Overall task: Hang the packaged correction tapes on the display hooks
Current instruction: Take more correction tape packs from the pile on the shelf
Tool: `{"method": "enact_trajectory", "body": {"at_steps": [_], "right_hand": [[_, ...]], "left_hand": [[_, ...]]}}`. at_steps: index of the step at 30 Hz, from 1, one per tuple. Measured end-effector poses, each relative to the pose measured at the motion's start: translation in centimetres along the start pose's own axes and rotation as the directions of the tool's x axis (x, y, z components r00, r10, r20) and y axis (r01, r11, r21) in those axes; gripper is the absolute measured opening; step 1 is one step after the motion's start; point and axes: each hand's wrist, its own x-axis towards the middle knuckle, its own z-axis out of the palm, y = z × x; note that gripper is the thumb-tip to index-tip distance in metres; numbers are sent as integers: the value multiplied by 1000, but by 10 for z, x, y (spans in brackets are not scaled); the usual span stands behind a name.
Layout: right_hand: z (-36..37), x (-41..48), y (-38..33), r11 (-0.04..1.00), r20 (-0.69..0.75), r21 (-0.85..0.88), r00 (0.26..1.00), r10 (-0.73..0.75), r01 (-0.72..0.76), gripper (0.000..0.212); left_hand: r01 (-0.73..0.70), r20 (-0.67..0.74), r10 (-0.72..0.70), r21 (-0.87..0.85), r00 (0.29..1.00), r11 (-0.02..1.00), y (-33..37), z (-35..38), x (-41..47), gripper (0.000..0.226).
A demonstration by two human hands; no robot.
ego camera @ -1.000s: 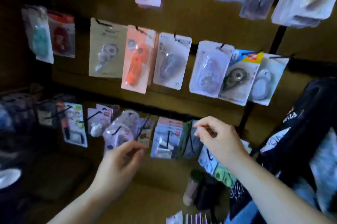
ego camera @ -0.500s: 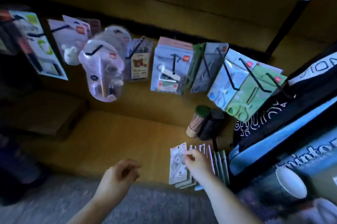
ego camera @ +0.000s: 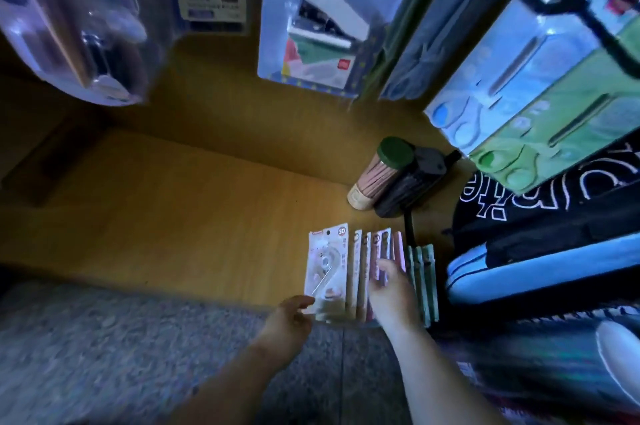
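Since the earlier frame the left hand [ego camera: 289, 324] has reached the fanned row of packaged correction tapes [ego camera: 327, 272] on the wooden shelf [ego camera: 173, 216]. Its fingertips are at the front packet's lower corner, but blur hides whether they pinch it. The right hand [ego camera: 391, 293] has shifted onto the pink packets [ego camera: 381, 249], fingers laid straight.

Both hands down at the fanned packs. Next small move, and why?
Likely: left hand pinches the front white pack by its lower corner and lifts it clear. That hand is at the corner, the right hand lies on the pink packs, and nothing is lifted yet.
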Motion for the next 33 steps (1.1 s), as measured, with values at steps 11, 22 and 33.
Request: {"method": "enact_trajectory", "body": {"at_steps": [11,22,33], "right_hand": [[25,9,18,952,105,-288,991,-78,106,75],[23,4,20,921,43,-351,985,-165,170,69],[30,5,13,962,65,-228,988,-137,148,62]], "left_hand": [[-98,137,78,146,987,984,-11,8,22,56],[-113,54,107,124,993,986,-11,16,38,54],[-53,68,57,-67,996,996,-10,20,46,51]]}}
